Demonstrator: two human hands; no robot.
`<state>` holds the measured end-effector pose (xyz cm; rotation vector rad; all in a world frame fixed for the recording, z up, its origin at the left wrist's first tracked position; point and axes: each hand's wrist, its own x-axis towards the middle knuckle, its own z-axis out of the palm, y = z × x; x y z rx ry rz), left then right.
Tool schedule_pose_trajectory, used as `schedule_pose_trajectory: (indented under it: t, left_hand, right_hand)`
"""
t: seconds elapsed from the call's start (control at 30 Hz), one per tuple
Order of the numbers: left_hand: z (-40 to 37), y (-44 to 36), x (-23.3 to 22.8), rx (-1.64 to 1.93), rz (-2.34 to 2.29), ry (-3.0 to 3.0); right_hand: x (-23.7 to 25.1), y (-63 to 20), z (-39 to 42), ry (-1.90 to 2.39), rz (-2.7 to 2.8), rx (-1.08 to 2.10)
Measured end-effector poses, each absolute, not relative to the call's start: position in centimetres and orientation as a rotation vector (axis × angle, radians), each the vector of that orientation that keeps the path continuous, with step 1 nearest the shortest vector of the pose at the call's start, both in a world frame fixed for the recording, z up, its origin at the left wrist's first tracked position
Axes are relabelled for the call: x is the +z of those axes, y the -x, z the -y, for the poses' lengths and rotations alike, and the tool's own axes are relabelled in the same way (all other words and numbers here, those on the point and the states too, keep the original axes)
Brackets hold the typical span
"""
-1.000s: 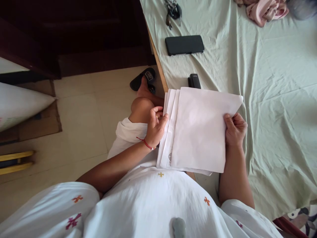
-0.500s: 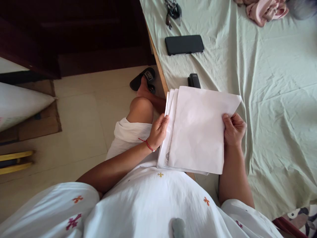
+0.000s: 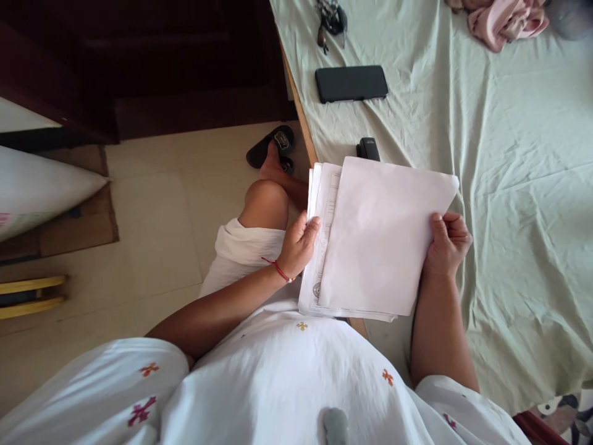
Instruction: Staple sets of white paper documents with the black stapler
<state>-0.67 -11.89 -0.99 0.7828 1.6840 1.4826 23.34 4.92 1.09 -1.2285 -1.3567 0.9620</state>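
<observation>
A stack of white paper sheets [image 3: 380, 238] is held over my lap, beside the bed's edge. My left hand [image 3: 300, 246], with a red thread at the wrist, pinches the stack's left edge, thumb on top. At the right edge my right hand [image 3: 447, 244] grips the top sheet between thumb and curled fingers. That blank-looking sheet sits shifted to the right, baring a strip of print and a round stamp on the sheet beneath. Just past the papers' far edge lies a black stapler [image 3: 368, 149], partly covered by them.
A black phone [image 3: 351, 83] and a bunch of keys [image 3: 330, 23] lie on the pale green bedsheet [image 3: 523, 204]. Pink cloth [image 3: 507, 23] is bunched at the far right. On the floor at left are a white sack [image 3: 44, 188] and a yellow-edged object [image 3: 32, 296].
My right hand has moved slightly right with the top sheet, so more of the printed sheet beneath shows. My left hand keeps its hold; the whole view has shifted a little.
</observation>
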Motion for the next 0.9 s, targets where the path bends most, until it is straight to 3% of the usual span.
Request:
schedule_pose_trajectory:
  t: [0.23, 0.9]
  left_hand:
    - [11.9, 0.3, -1.0, 1.476, -1.706, -0.724]
    - [12.0, -0.1, -1.0, 1.532, -1.747, -0.762]
  right_hand:
    - [1.3, -23.4, -4.2, 1.235, 1.332, 1.144]
    - [1.2, -23.1, -3.6, 1.273, 1.351, 1.087]
